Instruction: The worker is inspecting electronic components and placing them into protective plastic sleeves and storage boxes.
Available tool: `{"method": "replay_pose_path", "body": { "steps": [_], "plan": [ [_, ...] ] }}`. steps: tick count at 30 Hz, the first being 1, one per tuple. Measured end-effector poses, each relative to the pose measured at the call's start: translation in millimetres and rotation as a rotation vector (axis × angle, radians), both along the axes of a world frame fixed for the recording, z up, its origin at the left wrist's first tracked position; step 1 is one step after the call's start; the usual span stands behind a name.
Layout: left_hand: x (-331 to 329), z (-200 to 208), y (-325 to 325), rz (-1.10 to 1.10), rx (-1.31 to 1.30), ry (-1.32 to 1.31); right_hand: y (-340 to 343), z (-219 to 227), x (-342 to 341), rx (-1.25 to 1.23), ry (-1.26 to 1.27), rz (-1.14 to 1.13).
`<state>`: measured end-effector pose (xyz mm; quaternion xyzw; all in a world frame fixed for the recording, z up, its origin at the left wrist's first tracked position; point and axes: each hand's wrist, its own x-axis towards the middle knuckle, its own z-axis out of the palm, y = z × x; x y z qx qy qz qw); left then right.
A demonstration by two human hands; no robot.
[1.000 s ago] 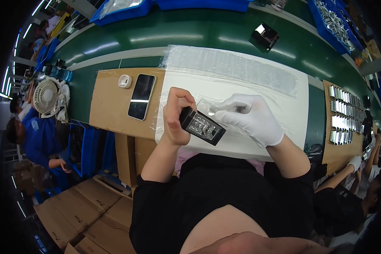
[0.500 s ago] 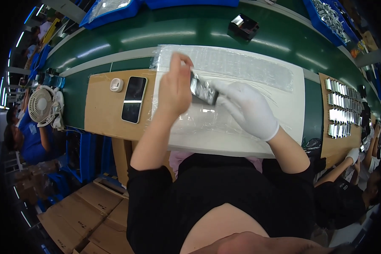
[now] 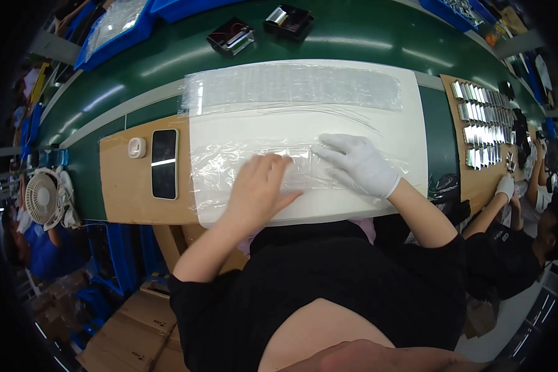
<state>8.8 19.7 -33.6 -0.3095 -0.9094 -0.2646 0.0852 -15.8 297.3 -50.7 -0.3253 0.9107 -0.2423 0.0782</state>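
Observation:
My left hand [image 3: 261, 189], bare, lies over clear plastic sheeting [image 3: 220, 180], its fingers stretched forward and thumb apart. On my right, the white-gloved hand [image 3: 361, 166] spreads its fingers at the right part of a clear, flat strip with rectangular outlines [image 3: 301, 166]. Whether any fingertip pinches the thin plastic is too fine to tell. Both hands rest low over a white board [image 3: 291, 127]. A wide band of clear plastic pieces [image 3: 291, 87] lies along the board's far side. Beyond it, two dark boxes with shiny parts [image 3: 230, 36] [image 3: 288, 23] sit on the green surface.
At the left, a phone [image 3: 165, 164] and a small white case [image 3: 137, 147] lie on cardboard [image 3: 121, 192]. Rows of shiny metal pieces [image 3: 483, 124] stand on a board at the right, near a co-worker's gloved hand [image 3: 506, 186]. Blue bins [image 3: 115, 31] line the far edge.
The dark, shiny piece has left my hands, and a second dark box now sits on the green surface. Both hands have come down onto the clear plastic. The view has shifted.

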Motion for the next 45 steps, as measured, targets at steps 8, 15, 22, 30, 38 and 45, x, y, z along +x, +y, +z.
{"method": "replay_pose_path", "body": {
  "steps": [8,15,22,30,38,45],
  "plan": [
    [65.4,-60.8,-19.3,-0.197,-0.001,0.191,7.2,-18.7,2.5,0.221,0.221,0.063],
    [72.8,-50.3,-15.8,-0.107,-0.009,0.124,3.5,-16.2,4.2,0.187,0.262,0.034],
    [76.2,-54.3,8.0,-0.125,-0.047,0.091,-20.2,5.8,12.0,0.225,0.169,0.093],
    [75.1,-57.5,11.6,-0.149,-0.108,0.134,-48.6,8.4,23.5,0.500,0.151,0.110],
    [73.1,-55.8,11.4,-0.096,-0.065,0.031,-37.4,3.5,15.3,0.338,0.345,0.211],
    [66.8,-46.1,5.5,-0.125,-0.010,-0.003,-19.5,42.1,-44.2,-0.380,-0.500,-0.512]
  ]
}}
